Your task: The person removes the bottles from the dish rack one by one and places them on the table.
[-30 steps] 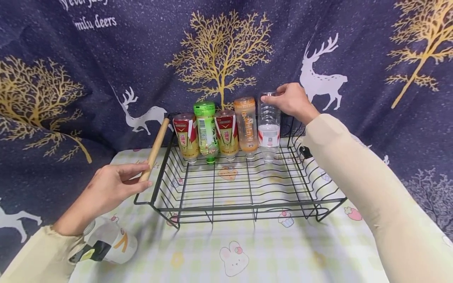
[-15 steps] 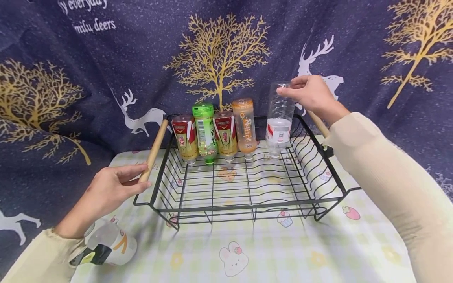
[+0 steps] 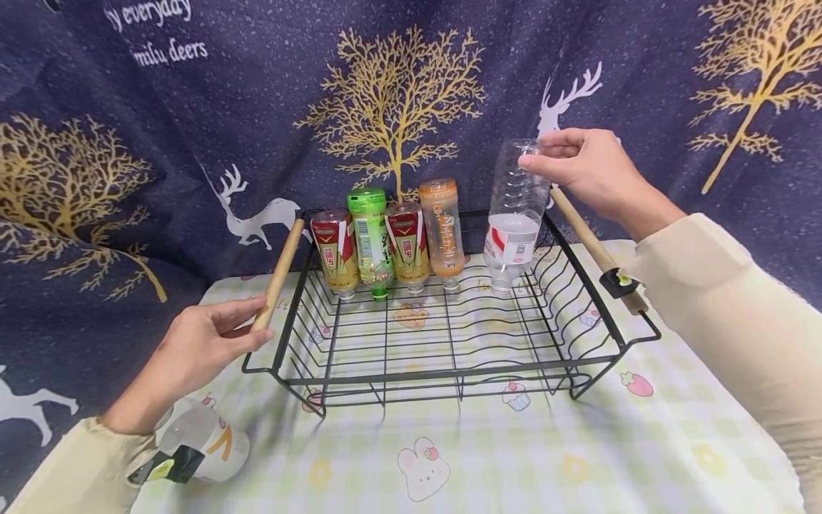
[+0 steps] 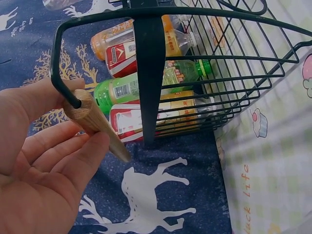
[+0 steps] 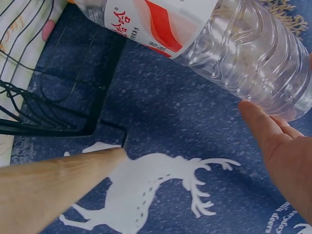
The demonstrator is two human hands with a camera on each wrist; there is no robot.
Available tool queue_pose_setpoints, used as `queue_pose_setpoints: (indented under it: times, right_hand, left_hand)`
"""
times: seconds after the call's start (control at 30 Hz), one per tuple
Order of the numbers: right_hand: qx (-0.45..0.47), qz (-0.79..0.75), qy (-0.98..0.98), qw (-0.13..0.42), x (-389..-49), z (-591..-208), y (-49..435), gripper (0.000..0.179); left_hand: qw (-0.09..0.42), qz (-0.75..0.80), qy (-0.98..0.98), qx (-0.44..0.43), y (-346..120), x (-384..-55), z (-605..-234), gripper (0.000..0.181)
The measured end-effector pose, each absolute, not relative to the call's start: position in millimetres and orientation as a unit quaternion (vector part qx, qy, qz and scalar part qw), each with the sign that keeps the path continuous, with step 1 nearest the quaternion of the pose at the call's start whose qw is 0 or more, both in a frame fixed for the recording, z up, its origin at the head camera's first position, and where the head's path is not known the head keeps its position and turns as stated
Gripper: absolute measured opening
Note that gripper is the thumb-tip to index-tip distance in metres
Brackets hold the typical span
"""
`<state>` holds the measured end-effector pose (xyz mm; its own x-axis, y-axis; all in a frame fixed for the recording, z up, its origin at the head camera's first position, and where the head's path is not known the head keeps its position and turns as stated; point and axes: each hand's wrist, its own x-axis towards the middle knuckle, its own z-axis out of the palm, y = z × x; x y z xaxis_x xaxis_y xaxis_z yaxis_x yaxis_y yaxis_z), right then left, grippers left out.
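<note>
My left hand (image 3: 204,344) pinches the left wooden handle (image 3: 281,265) of a black wire dish rack (image 3: 420,376); the left wrist view shows thumb and fingers on that handle (image 4: 100,122). My right hand (image 3: 594,168) grips the base end of a clear plastic bottle (image 3: 514,239) with a white-and-red label. This bottle is upside down and slightly tilted, its neck low at the rack's back right. To its left, upside down in a row, stand an orange bottle (image 3: 443,228), a green bottle (image 3: 371,239) and two red-and-gold bottles, one (image 3: 407,243) between orange and green, the other (image 3: 334,250) leftmost.
Another clear bottle (image 3: 212,446) lies on the checked tablecloth (image 3: 359,457), partly behind the left sleeve. The rack's right wooden handle (image 3: 584,232) passes below the right forearm. A dark blue cloth (image 3: 257,93) with deer and trees hangs behind the rack.
My right hand has carried the clear bottle rightward and slightly up, away from the orange bottle, and it leans more. The left hand stays on the handle.
</note>
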<state>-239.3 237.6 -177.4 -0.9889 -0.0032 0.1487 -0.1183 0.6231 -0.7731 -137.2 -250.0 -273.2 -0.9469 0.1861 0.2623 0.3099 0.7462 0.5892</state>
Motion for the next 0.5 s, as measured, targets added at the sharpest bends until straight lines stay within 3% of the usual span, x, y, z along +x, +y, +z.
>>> queue_pose_setpoints:
  times: [0.5]
  right_hand:
    - [0.055, 0.457, -0.883, 0.091, -213, -169, 241, 0.071]
  left_hand:
    - [0.099, -0.317, -0.933, -0.138, -247, -138, -268, 0.046]
